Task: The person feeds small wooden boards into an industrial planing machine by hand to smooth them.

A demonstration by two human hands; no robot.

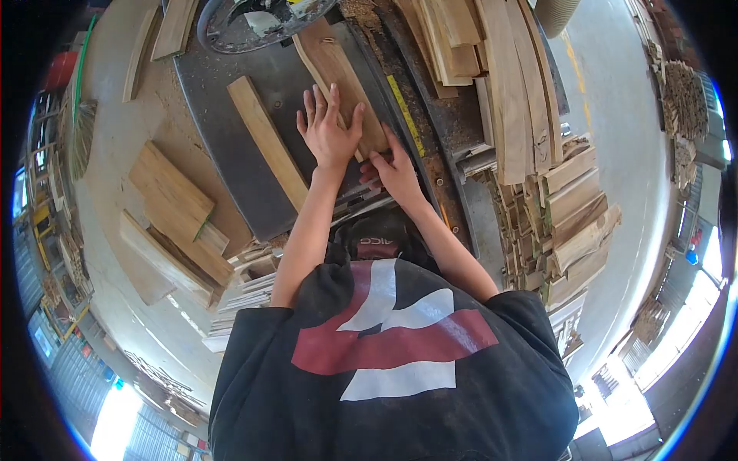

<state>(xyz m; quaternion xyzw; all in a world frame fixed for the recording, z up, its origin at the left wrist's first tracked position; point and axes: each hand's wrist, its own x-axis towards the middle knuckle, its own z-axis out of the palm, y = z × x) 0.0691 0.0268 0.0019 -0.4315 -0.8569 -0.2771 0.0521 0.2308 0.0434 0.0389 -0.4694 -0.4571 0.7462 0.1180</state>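
Left hand (329, 142) presses flat, fingers spread, on the board (337, 65); right hand (400, 180) grasps its near end. Uneven pressure could skew it.

The shirt (500, 407) is black, printed with dark red and white shapes. The desk (223, 131) is dark grey. At upper centre, the wide board (346, 77) is brown with darker streaks, the narrow board (269, 142) paler tan, and the measuring strip (405, 115) yellow with dark marks. The thin pole (81, 69) at upper left seems green.

bright daylight glares blown-out white through openings low at both sides; lines bend strongly at the dark, round edges.
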